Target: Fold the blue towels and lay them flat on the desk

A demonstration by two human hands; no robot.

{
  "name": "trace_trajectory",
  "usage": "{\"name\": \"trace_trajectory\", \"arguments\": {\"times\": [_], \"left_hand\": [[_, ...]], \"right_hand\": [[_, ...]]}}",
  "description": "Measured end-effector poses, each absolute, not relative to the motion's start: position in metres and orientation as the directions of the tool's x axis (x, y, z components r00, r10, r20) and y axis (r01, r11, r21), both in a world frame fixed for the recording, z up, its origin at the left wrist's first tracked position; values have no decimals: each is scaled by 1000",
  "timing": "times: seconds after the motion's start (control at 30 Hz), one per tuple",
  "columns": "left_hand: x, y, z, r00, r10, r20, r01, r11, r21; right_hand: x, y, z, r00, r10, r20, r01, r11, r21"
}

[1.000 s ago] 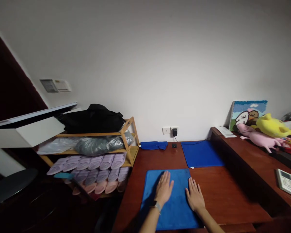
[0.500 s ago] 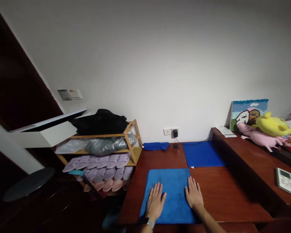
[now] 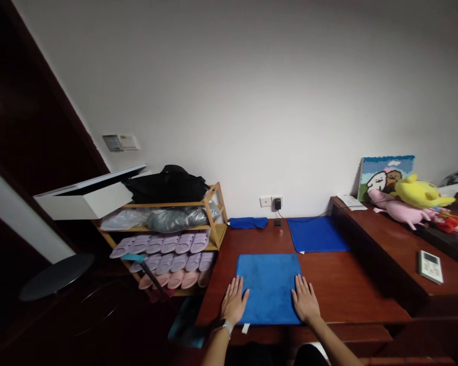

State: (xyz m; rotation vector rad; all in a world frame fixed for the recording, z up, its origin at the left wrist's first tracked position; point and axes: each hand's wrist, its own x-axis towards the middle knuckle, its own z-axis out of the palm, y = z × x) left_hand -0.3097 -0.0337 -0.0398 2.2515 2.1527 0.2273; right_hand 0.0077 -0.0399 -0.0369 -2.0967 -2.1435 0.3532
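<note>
A light blue cloth [image 3: 269, 290] lies spread flat on the reddish-brown wooden table [image 3: 361, 290], with a small white tag at its near edge. My left hand [image 3: 234, 301] rests palm down across the cloth's left edge, fingers stretched out. At the right edge lies my right hand [image 3: 304, 299], also flat, its fingers pointing away from me. Neither hand grips anything. Behind, a darker blue cloth [image 3: 317, 235] is laid out toward the wall, and a folded blue cloth [image 3: 248, 222] sits at the table's back left.
Left of the table stands a wooden shoe rack [image 3: 213, 218] with several slippers [image 3: 170, 243] and a black bag [image 3: 168, 185]. A raised ledge on the right carries plush toys [image 3: 420, 192] and a white remote-like device [image 3: 430, 267]. A plugged-in black adapter [image 3: 277, 204] trails a cord.
My left hand has moved outward from on top of the cloth to its left edge. The right hand stays at the right edge. The camera view has shifted slightly.
</note>
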Motion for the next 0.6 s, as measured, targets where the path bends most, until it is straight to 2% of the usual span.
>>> {"name": "trace_trajectory", "arguments": {"times": [0.2, 0.37, 0.6], "left_hand": [[-315, -21, -30, 29, 997, 67, 995, -35, 93], [-299, -22, -39, 49, 986, 162, 993, -64, 94], [-175, -26, -40, 381, 902, 204, 881, -421, 216]], "right_hand": [[3, -26, -21, -28, 995, -97, 967, 2, -255], [6, -38, -33, -15, 996, -86, 966, -8, -260], [11, -51, -43, -61, 998, -31, 958, 50, -284]]}}
